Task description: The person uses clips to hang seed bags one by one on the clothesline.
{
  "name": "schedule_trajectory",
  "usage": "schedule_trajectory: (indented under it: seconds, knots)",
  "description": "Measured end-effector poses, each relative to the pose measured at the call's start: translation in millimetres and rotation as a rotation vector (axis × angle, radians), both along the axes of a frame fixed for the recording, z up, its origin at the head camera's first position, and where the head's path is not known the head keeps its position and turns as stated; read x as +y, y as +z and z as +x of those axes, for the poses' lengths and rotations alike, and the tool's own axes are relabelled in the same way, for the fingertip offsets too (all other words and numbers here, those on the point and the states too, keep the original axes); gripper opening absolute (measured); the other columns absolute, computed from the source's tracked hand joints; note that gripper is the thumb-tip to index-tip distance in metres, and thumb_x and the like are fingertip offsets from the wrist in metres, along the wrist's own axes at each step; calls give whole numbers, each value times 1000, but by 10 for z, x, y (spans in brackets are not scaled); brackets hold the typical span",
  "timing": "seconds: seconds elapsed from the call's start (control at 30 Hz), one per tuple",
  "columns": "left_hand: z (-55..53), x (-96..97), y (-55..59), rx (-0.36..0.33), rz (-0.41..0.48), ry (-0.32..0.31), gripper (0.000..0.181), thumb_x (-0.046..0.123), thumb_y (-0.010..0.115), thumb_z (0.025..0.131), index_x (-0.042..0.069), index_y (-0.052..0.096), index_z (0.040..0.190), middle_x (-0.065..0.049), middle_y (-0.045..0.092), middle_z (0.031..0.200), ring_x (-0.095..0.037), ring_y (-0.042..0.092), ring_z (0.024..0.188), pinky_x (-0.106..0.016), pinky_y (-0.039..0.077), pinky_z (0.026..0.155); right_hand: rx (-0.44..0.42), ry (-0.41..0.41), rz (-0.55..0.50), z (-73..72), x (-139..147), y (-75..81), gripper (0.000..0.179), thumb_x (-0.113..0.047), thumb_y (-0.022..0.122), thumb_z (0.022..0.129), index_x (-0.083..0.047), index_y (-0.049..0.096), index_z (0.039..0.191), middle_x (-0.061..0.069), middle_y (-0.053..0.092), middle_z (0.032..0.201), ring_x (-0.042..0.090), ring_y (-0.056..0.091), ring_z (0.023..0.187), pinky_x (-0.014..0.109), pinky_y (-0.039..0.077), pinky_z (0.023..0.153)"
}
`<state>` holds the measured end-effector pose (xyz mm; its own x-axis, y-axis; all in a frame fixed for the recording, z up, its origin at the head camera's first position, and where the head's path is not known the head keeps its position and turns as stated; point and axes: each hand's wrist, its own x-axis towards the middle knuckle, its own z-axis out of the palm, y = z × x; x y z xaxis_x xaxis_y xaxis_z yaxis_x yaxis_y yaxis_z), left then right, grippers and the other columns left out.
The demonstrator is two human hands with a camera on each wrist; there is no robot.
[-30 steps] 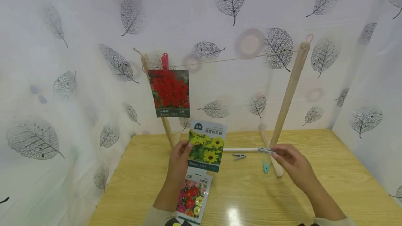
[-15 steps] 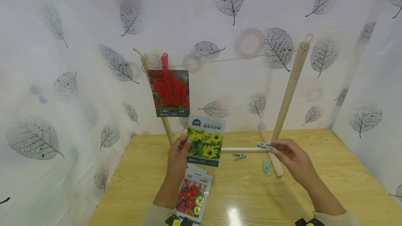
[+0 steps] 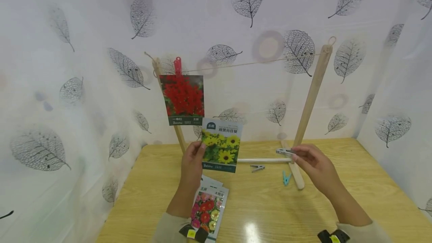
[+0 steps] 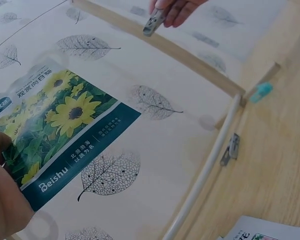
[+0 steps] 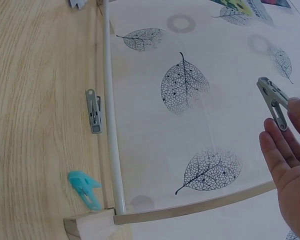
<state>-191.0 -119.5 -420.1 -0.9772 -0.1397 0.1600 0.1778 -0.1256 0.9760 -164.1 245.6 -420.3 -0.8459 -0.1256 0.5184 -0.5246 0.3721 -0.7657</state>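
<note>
My left hand pinches the left edge of a seed packet with yellow flowers, held upright above the table. In my right hand a grey clothespin is pinched between thumb and fingers, off the table near the right post. A string runs between two wooden posts, and from its left end hangs a seed packet with red flowers under a red clothespin. The held packet sits just below and right of the hanging one.
Another seed packet lies on the table below my left hand, partly over a second one. A grey clothespin and a teal clothespin lie near the white rod. The right wooden post rises from a wooden foot.
Both hands have risen slightly, my left with the yellow-flowered packet and my right with the grey clothespin. The hanging packet has stayed in place.
</note>
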Motion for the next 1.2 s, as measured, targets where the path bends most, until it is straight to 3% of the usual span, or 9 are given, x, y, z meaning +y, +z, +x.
schedule_trajectory:
  seconds: [0.27, 0.5, 0.73, 0.97, 1.2]
  knots:
    - [-8, 5, 78, 18, -23, 16, 30, 27, 57, 104, 4, 60, 123, -2, 62, 114, -14, 58, 106, -21, 51, 93, 18, -27, 50, -11, -19, 123, 26, 2, 61, 97, -3, 64, 122, -9, 60, 113, -4, 61, 102, 8, 51, 86]
    - [-37, -16, 107, 9, -65, 70, 28, 27, 58, 104, 4, 62, 119, 0, 62, 113, -13, 58, 108, -21, 49, 95, 29, -42, 75, -26, -32, 199, 23, -1, 62, 98, -6, 67, 120, -10, 60, 115, -4, 59, 103, 6, 49, 87]
    - [-48, -32, 167, 26, 6, 66, 27, 24, 59, 103, 3, 62, 119, 0, 63, 110, -13, 59, 104, -20, 52, 90, 71, -9, 42, -66, -57, 256, 17, 5, 61, 97, -2, 68, 111, -10, 61, 118, -4, 59, 107, 7, 48, 91]
    - [-62, -33, 226, 37, 8, 73, 25, 22, 58, 104, 2, 61, 118, 1, 61, 109, -13, 58, 104, -20, 51, 90, 116, -32, 38, -97, -79, 335, 18, 5, 61, 97, -3, 69, 111, -13, 62, 117, -4, 59, 106, 5, 47, 89]
    - [-79, -35, 269, 80, 31, 72, 23, 19, 57, 104, 1, 61, 117, 0, 63, 108, -13, 60, 101, -20, 53, 87, 159, 13, -34, -128, -118, 384, 20, 11, 59, 95, 4, 67, 113, -6, 62, 122, -1, 61, 112, 8, 49, 94]
